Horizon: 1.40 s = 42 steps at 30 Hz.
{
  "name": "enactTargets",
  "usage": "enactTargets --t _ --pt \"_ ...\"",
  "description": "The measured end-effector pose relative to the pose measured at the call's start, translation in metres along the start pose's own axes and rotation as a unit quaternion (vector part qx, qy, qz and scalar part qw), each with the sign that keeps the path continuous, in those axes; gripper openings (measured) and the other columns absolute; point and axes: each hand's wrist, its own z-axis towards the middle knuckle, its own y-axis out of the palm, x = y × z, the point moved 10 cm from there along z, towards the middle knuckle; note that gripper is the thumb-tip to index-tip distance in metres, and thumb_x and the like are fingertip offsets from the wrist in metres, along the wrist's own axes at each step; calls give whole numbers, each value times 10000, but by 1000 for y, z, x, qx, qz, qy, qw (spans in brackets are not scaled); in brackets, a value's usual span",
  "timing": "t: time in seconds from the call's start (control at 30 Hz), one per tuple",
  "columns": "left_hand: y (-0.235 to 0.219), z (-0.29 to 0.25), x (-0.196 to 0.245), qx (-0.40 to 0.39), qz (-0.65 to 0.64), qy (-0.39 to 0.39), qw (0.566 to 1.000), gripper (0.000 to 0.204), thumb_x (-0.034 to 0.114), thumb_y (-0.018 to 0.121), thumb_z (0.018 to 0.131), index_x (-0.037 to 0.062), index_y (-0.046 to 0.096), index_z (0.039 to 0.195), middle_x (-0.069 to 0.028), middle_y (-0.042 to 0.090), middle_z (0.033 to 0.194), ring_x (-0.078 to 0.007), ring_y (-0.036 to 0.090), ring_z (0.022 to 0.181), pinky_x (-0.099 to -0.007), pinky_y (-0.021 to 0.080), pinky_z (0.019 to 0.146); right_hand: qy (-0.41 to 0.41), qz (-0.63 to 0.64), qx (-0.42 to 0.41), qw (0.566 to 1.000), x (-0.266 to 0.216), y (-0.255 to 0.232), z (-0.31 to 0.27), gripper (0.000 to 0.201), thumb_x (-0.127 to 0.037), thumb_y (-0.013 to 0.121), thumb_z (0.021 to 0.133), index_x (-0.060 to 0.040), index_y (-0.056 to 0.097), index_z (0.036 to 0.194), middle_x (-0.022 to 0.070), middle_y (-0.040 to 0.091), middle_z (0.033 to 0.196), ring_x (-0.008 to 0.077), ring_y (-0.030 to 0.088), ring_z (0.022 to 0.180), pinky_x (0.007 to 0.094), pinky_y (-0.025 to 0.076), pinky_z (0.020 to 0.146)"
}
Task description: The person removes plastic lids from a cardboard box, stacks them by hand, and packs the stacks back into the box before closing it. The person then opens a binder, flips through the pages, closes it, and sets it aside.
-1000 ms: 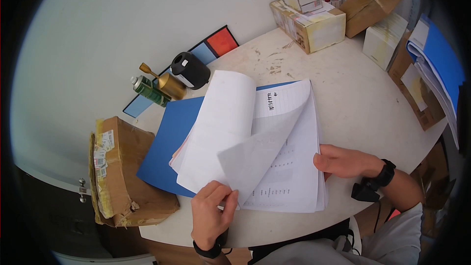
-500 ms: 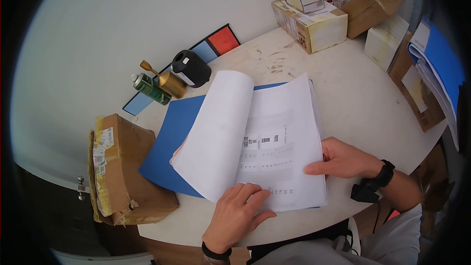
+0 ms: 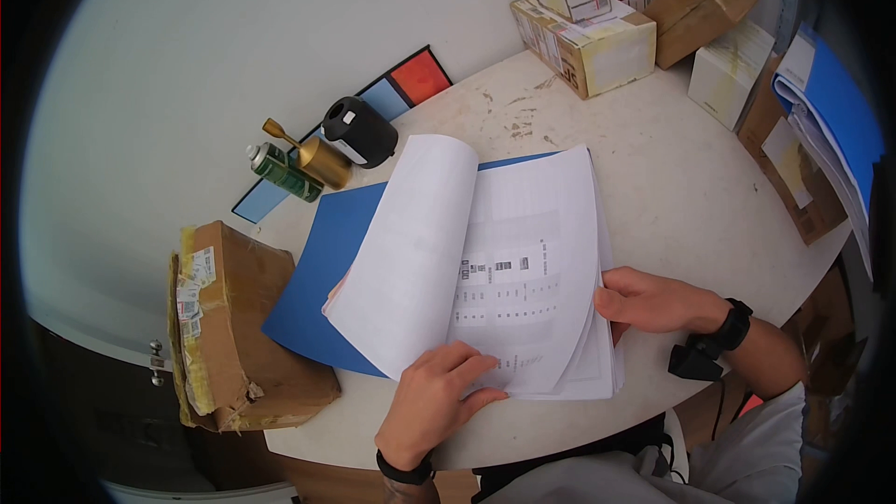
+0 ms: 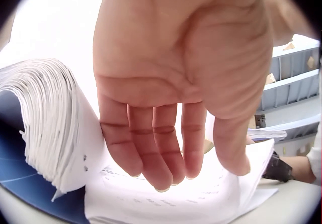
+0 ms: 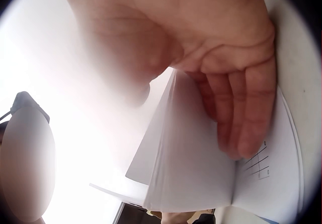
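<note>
A thick stack of printed sheets (image 3: 523, 196) lies in an open blue folder (image 3: 322, 280) on the table. Its turned pages (image 3: 411, 252) bulge over to the left in a curl, the layered edges plain in the left wrist view. My left hand (image 3: 434, 401) rests at the near edge of the printed page, fingers extended and thumb apart, as the left wrist view also shows. At the right edge, my right hand (image 3: 658, 303) grips several sheets (image 5: 191, 148), thumb over them and fingers behind, in the right wrist view. A page near that edge bows upward.
A worn cardboard box (image 3: 252, 327) stands left of the folder. Behind are a green spray can (image 3: 285, 173), a gold pot (image 3: 325, 163) and a black canister (image 3: 362, 133). Cartons (image 3: 616, 56) are stacked at the back right; another blue folder (image 3: 835, 103) stands at far right.
The half-turned sheet under my left hand has gone over to the left, baring a printed page. My left hand has moved right along the near edge and released its pinch. The right hand stays at the edge.
</note>
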Motion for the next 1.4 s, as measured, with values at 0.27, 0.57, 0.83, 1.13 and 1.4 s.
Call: enactTargets --t 0.27,0.57,0.83,1.13,1.4 --pt "-78 -82 -86 378 -72 -287 878 177 17 695 855 -30 569 741 -53 570 623 -131 524 558 -304 431 558 -94 -58 -63 992 -3 8 0 529 -340 663 1047 54 552 1383 89 682 1188 139 668 985 293 604 829" --pt "-22 -18 20 92 4 -17 996 432 261 956 695 60 730 1002 -93 668 940 -278 673 792 -359 548 695 80 -58 -111 989 11 17 -4 388 -156 678 1036 60 609 1351 87 706 1217 114 651 1032 268 573 885" --pt "6 -5 15 -16 49 2 999 450 247 890 765 69 688 1126 -61 648 1073 -281 649 941 -399 521 814 7 -45 -115 992 12 17 0 464 -292 685 1040 31 608 1363 69 702 1147 109 662 943 270 599 797" --pt "12 -4 7 -27 9 3 1000 378 232 881 773 66 717 1070 -66 653 1006 -298 657 910 -398 534 806 -2 -47 -112 993 7 17 -2 515 -328 693 1033 42 591 1376 79 695 1160 114 659 938 274 597 814" --pt "6 -2 6 -5 -5 10 1000 235 109 856 795 54 745 995 -86 691 934 -303 687 822 -367 573 738 -33 -23 -140 989 15 17 -1 569 -364 696 1028 49 567 1397 86 690 1177 131 653 952 298 588 841"
